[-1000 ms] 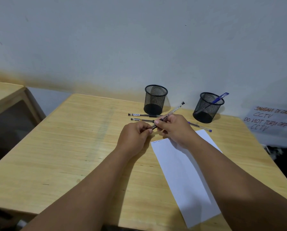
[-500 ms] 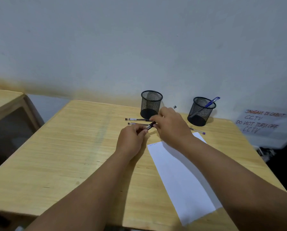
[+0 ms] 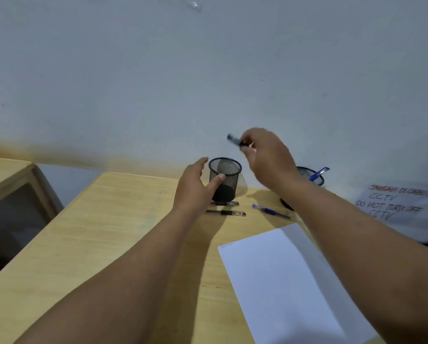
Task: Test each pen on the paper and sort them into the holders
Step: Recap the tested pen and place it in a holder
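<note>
Your right hand (image 3: pixel 267 157) hangs above the pale wooden counter (image 3: pixel 89 239), its grip pinching a dark-capped pen (image 3: pixel 235 140) whose blurred end juts left against the grey wall (image 3: pixel 208 70). The pen is in the air, above and a little right of the left black wire-mesh holder (image 3: pixel 225 178).

Your left hand (image 3: pixel 195 189) reaches toward that holder with fingers straight and spread; the thumb (image 3: pixel 216 182) lies against the mesh side, and the other fingers point up past the rim on its left. It holds nothing.

The right black wire-mesh holder (image 3: pixel 309 175) stands near the wall, largely hidden behind your right wrist, with a blue pen (image 3: pixel 319 173) leaning out of it to the right.

Three pens lie on the counter in front of the holders: two black pens, one just below the left holder's base (image 3: pixel 226 203) and one a little nearer you (image 3: pixel 229 213), and a purple-blue pen (image 3: pixel 270 211) angled off to their right.

A white sheet of paper (image 3: pixel 287 281) lies nearer you under your right forearm, with faint marks at its top left corner (image 3: pixel 227 245).

A handwritten white notice (image 3: pixel 396 207) at the right edge reads in part "CCTV" and "DO NOT TURN OFF".
</note>
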